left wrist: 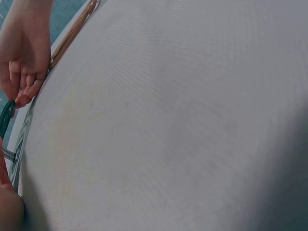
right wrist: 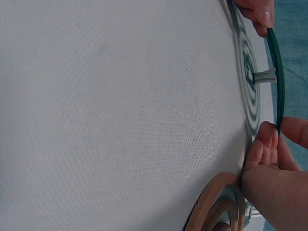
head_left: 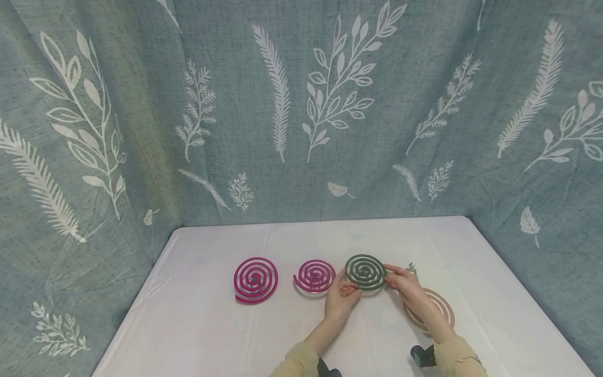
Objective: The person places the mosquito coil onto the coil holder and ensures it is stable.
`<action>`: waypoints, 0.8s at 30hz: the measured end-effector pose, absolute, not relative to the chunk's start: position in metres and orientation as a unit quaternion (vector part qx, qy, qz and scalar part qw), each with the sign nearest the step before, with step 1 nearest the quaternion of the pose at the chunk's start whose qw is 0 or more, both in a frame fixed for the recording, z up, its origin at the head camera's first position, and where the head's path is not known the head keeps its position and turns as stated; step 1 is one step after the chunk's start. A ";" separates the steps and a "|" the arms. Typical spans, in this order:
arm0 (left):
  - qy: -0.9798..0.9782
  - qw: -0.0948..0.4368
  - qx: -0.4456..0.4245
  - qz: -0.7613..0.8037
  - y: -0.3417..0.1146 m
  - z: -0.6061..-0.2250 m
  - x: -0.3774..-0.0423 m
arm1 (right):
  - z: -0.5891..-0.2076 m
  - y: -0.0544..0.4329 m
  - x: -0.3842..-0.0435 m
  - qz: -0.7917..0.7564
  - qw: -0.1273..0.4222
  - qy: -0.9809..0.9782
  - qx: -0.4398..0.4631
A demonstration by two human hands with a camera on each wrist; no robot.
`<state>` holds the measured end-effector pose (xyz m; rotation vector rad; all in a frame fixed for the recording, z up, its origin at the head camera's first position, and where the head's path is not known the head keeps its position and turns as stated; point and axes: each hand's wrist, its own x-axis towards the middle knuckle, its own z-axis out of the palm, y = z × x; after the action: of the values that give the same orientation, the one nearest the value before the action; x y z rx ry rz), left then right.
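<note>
Curtained-off tabletop workspace: before you, a white table (head_left: pixel 188 314) is enclosed at the back and on both sides by leaf-printed blue-green drapes (head_left: pixel 292 188); whether you work within a home, studio or lab cannot be determined.

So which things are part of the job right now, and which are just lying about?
Part of the job, I think:
green coil, being held
grey stand under it

Seemingly just there for now:
left pink coil
middle pink coil
brown coil
small grey piece beside it
</note>
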<state>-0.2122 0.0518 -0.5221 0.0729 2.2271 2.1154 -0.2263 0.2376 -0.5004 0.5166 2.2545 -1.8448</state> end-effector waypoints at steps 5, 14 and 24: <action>0.723 0.031 0.025 0.689 0.052 -0.524 -0.212 | -0.500 0.237 -0.226 -0.618 0.090 0.762 0.172; 0.722 0.037 0.023 0.690 0.052 -0.526 -0.213 | -0.503 0.238 -0.225 -0.607 0.088 0.772 0.166; 0.727 0.043 0.016 0.686 0.053 -0.528 -0.213 | -0.502 0.238 -0.224 -0.605 0.090 0.773 0.168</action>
<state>-0.2135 0.0527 -0.5280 0.0490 2.2217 2.0966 -0.2243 0.2383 -0.5021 0.4999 2.2993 -1.7989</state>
